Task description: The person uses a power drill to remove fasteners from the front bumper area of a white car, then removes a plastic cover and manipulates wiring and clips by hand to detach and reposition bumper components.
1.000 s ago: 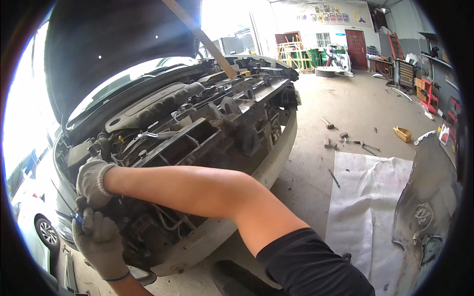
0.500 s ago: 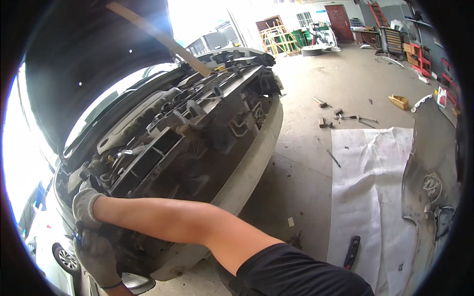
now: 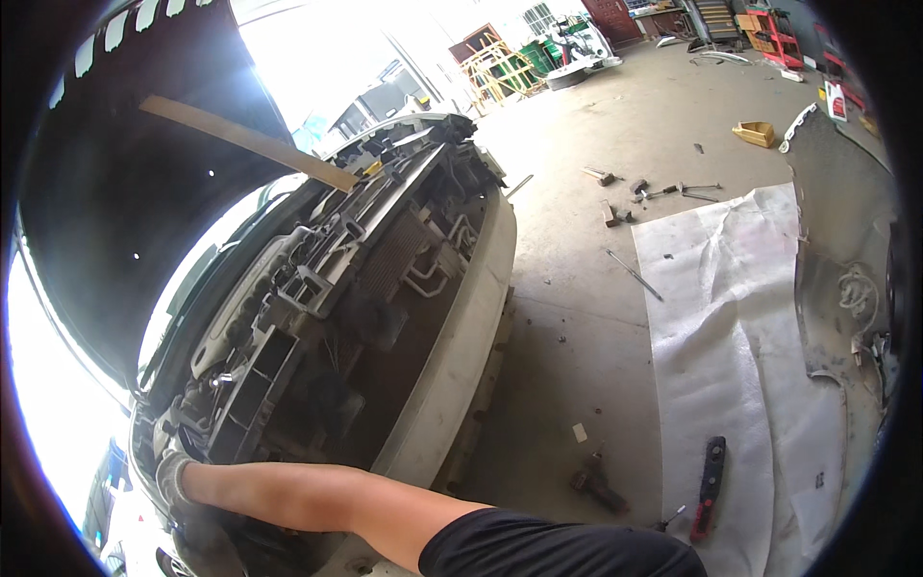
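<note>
My right hand (image 3: pixel 173 478), in a pale knit glove, reaches across to the near left corner of a car's stripped front end, by the headlight area. Its fingers are hidden among the dark parts. Just below it, my left hand (image 3: pixel 205 546), also gloved, is dim at the lower edge and its fingers cannot be made out. The exposed radiator area (image 3: pixel 327 385) lies behind a pale bumper beam (image 3: pixel 447 361). Above the engine bay the hood (image 3: pixel 115 192) is raised, with a wooden strip (image 3: pixel 250 144) slanting up beneath it.
A white sheet (image 3: pixel 711 356) covers floor to the right, bearing a black-and-red tool (image 3: pixel 710 486). Beside it lie a cordless drill (image 3: pixel 598 483), a thin rod (image 3: pixel 635 274) and hammers (image 3: pixel 601 177). A removed bumper cover (image 3: pixel 841 240) stands at far right.
The view has shifted and tilted, so the sheet and floor tools show differently. My right hand stays at the car's corner; my left sits lower in the picture and is less visible.
</note>
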A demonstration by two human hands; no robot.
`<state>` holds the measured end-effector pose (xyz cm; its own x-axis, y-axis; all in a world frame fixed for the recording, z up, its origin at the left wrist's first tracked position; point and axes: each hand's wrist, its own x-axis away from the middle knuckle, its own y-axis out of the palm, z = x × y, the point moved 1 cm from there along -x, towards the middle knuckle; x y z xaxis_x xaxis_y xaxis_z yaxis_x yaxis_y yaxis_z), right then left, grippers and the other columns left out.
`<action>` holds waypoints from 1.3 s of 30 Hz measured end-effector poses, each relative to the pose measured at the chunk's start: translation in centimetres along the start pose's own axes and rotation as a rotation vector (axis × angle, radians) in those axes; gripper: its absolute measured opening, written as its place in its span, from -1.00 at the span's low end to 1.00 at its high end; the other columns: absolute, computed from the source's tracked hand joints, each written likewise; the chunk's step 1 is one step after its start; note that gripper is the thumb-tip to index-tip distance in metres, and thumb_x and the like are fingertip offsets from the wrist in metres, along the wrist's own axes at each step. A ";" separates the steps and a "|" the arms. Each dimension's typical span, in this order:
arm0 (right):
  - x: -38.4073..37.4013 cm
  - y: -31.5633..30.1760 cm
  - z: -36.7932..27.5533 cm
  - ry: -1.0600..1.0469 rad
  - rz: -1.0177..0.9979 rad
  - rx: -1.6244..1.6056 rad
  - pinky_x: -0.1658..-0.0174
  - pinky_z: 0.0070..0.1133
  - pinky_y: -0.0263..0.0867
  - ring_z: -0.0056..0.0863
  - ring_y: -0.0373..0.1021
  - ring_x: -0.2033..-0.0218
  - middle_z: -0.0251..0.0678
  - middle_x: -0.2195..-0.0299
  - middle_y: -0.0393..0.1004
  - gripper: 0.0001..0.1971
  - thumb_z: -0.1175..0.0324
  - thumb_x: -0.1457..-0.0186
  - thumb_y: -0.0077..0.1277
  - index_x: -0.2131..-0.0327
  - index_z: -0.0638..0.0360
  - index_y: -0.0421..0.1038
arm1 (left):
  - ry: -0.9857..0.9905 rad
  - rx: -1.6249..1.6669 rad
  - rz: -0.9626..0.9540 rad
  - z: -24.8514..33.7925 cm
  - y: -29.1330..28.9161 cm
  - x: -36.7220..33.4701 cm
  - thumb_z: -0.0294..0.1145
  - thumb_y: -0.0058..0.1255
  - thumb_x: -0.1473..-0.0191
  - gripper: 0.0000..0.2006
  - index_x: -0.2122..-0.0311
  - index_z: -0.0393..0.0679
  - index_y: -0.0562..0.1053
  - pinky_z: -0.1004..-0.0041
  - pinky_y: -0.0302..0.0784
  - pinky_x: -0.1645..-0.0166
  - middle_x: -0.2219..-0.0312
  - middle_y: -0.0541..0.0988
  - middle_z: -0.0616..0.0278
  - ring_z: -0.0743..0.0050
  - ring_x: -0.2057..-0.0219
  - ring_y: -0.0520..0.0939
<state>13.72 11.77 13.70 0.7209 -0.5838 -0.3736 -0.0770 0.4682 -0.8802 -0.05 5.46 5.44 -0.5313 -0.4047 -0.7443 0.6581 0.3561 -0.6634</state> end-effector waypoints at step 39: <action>-1.3 0.3 2.9 -0.272 0.096 -0.015 0.12 -0.36 0.42 -0.25 0.55 0.17 -0.20 0.24 0.63 -0.65 0.15 0.11 0.00 0.29 0.04 0.66 | -0.007 1.473 0.164 -0.3 4.3 2.5 -0.39 -0.27 -0.31 -0.52 -0.31 -0.24 0.18 0.36 0.06 -0.38 -0.30 0.23 0.16 0.36 -0.32 0.21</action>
<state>14.75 14.60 14.73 0.8679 -0.3365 -0.3653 -0.1631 0.5017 -0.8495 1.31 6.26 0.72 -0.3997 -0.4508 -0.7982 0.6469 -0.7556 0.1028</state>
